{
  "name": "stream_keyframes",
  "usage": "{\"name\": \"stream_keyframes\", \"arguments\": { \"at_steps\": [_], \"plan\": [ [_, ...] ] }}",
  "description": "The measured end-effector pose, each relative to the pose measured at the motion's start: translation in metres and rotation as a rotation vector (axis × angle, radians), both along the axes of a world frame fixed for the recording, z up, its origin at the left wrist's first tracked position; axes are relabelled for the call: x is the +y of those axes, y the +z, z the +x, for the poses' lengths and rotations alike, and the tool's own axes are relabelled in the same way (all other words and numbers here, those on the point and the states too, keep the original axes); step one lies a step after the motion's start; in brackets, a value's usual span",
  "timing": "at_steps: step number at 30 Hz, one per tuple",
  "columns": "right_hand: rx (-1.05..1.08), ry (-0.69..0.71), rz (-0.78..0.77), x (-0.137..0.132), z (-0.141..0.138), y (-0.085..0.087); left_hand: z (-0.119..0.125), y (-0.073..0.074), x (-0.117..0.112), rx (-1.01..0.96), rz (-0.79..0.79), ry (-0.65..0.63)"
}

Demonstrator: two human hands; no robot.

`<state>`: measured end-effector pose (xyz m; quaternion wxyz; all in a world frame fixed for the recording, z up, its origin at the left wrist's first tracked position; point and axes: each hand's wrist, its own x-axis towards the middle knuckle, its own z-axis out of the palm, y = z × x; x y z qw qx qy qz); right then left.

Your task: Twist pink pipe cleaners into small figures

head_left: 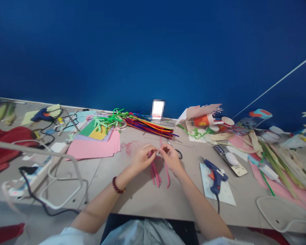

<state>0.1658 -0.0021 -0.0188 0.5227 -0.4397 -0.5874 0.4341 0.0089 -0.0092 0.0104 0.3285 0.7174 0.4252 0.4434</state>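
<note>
Pink paper strips (pixel 155 174) gathered at top, fingers of left hand (pixel 142 158) and right hand (pixel 171 158) closed on them; lower ends hang loose (no binding visible).

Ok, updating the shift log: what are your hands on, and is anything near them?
Left hand and right hand pinching pink strips together, ends hanging. Black-handled scissors just beyond right hand. Blue glue gun further right.

Pink strips (pixel 155 174), possibly paper, and a dark red bead bracelet (pixel 118 185)
</note>
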Motion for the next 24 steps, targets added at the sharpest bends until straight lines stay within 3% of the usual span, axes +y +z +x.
{"name": "stream_keyframes", "arguments": {
  "at_steps": [3, 8, 12, 18, 21, 24],
  "plan": [
    [0.072, -0.043, -0.025, 0.003, 0.002, 0.0, 0.002, -0.001, 0.0, -0.042, -0.041, 0.001],
    [0.086, -0.132, -0.052, 0.007, 0.005, -0.002, 0.004, 0.0, 0.002, -0.429, -0.415, -0.002],
    [-0.233, -0.247, 0.081, 0.0, 0.008, 0.001, 0.002, 0.001, 0.002, -0.653, -0.612, -0.075],
    [-0.679, -0.358, 0.263, -0.004, 0.011, 0.005, 0.002, 0.001, 0.002, -0.74, -0.708, -0.126],
    [-0.805, -0.388, 0.287, -0.001, 0.013, 0.003, 0.001, 0.001, 0.004, -0.833, -0.724, -0.191],
    [-0.803, -0.381, 0.266, 0.0, 0.015, 0.003, -0.001, 0.0, 0.006, -0.923, -0.742, -0.27]
  ]
}}
